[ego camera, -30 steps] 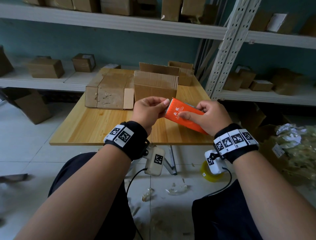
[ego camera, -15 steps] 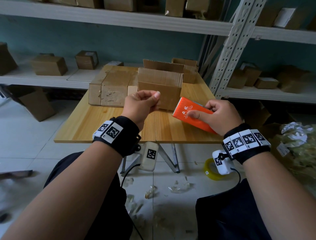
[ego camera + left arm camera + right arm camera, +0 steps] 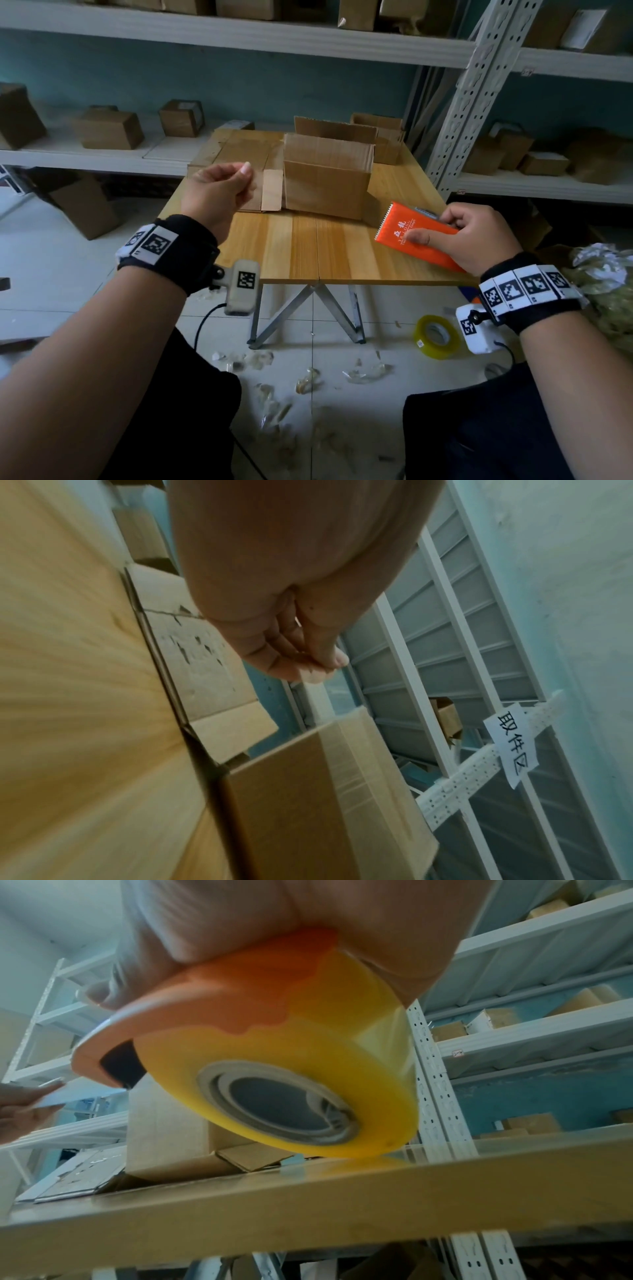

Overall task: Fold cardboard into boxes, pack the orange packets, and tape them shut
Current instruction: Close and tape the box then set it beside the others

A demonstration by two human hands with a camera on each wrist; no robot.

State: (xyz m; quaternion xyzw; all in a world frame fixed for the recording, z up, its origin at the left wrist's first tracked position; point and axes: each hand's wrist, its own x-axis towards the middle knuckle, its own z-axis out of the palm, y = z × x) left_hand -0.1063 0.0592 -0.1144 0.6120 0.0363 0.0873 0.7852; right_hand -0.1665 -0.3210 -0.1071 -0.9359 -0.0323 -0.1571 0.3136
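Note:
My right hand (image 3: 431, 228) grips an orange tape dispenser (image 3: 404, 229) with a serrated edge, low over the table's front right. The right wrist view shows the yellow tape roll (image 3: 308, 1069) under the dispenser's orange cover (image 3: 240, 1010). My left hand (image 3: 245, 181) is raised over the table's left side, thumb and fingers pinching a strip of clear tape (image 3: 252, 190). The left wrist view shows the left hand (image 3: 318, 669) with fingertips pressed together. An open-topped cardboard box (image 3: 325, 185) stands on the table between and behind the hands. Flattened cardboard (image 3: 239, 150) lies to its left.
The wooden table (image 3: 308, 250) has a metal frame underneath. A second yellow tape roll (image 3: 436, 337) lies on the floor among scraps of clear tape. White shelving (image 3: 479, 85) with small cardboard boxes lines the back wall. Crumpled packaging (image 3: 609, 284) lies at the right.
My left hand has let go of the dispenser's edge and moved left with the clear tape strip. My right hand has carried the dispenser to the right, lower toward the table.

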